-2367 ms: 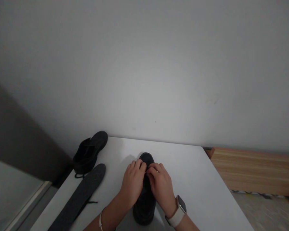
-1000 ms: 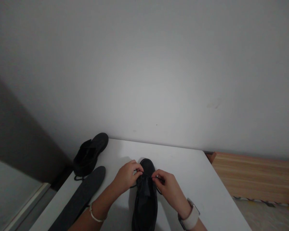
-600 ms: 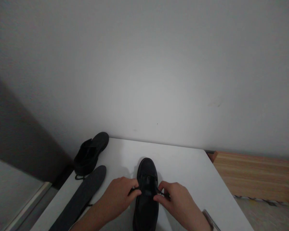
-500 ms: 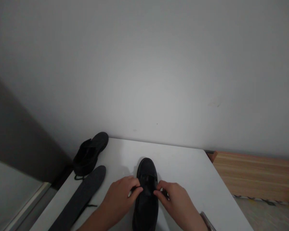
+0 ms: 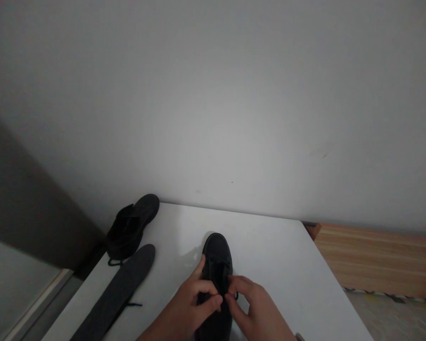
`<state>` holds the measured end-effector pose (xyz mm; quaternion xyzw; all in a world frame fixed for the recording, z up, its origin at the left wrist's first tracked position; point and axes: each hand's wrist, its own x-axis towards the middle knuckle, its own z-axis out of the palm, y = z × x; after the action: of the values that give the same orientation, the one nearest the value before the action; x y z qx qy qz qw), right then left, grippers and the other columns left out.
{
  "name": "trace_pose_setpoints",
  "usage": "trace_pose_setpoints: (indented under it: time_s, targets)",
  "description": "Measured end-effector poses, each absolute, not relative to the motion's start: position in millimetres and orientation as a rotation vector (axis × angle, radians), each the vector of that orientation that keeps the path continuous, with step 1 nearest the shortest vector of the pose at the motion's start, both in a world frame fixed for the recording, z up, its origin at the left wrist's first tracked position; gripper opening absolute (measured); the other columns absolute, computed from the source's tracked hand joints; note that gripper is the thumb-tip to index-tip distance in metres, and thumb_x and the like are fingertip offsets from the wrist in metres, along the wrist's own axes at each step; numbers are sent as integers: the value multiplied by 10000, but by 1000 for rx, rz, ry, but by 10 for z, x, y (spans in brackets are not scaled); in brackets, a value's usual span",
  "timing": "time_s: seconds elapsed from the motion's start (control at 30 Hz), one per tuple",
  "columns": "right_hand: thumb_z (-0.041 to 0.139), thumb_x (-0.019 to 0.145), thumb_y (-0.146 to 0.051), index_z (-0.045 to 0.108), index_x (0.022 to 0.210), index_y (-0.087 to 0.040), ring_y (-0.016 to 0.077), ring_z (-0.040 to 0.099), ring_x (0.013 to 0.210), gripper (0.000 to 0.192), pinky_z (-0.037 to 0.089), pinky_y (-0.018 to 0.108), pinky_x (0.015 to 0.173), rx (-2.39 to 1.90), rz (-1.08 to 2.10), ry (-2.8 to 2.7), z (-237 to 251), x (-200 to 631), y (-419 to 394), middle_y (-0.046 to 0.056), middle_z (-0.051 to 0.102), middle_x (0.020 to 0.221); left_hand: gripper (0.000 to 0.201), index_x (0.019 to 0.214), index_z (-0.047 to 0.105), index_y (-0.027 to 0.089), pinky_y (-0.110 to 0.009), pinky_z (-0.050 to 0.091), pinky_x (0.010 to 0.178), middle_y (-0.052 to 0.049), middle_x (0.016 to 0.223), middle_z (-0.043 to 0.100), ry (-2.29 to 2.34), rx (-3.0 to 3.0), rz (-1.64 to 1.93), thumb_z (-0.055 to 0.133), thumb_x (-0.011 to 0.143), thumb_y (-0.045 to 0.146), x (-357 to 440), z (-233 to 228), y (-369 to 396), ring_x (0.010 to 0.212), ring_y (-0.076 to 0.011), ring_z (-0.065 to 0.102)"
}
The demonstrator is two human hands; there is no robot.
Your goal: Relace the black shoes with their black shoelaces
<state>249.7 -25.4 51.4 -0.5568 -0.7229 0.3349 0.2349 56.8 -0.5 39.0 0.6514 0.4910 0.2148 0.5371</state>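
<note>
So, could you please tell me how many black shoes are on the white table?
2: one black lace-up shoe between both hands at the near edge, one black shoe at the far-left corner.

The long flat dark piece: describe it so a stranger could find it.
On the white table, look to its left edge. The long flat dark piece lies there, just nearer than the spare black shoe. Unlike both shoes, it is thin, flat and sole-shaped.

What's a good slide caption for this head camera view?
Both hands, left hand and right hand, pinch the lace over a black shoe on a white table.
</note>
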Motion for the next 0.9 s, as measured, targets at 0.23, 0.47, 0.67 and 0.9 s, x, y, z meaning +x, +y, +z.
trace_pose_setpoints:
  time_s: [0.23, 0.47, 0.67, 0.9]
  targets:
    - [553, 835, -166, 627, 733, -226, 236, 730, 947, 140, 500, 312, 922, -1430, 1058, -1906, 493, 2533, -304, 21, 748, 817, 199, 721, 778, 231, -524, 285, 1169, -80, 1542, 495, 1065, 1486, 514, 681, 789, 391, 523, 432, 13, 1547, -306, 107]
    - [540, 803, -135, 593, 698, -224, 235, 733, 919, 148, 488, 312, 936, -1368, 1126, -1928, 476, 2549, -296, 7, 747, 814, 193, 703, 766, 237, -487, 347, 1136, -42, 1560, 477, 1034, 1549, 495, 699, 804, 388, 462, 382, 17, 1498, -355, 296]
    - [504, 880, -270, 542, 765, -233, 252, 694, 885, 127, 511, 338, 820, -1529, 962, -1884, 481, 2629, -264, 65, 729, 893, 177, 724, 697, 221, -455, 319, 1160, -113, 1571, 452, 1099, 1614, 546, 628, 843, 332, 404, 463, 64, 1496, -304, 317]
    - [440, 952, -360, 445, 738, -237, 171, 584, 653, 247, 485, 253, 614, -1492, 994, -1831, 472, 2537, -292, 11, 581, 709, 261, 648, 588, 252, -391, 455, 1044, -107, 1032, 762, 1166, 1637, 647, 542, 886, 347, 370, 546, 66, 1453, -290, 398]
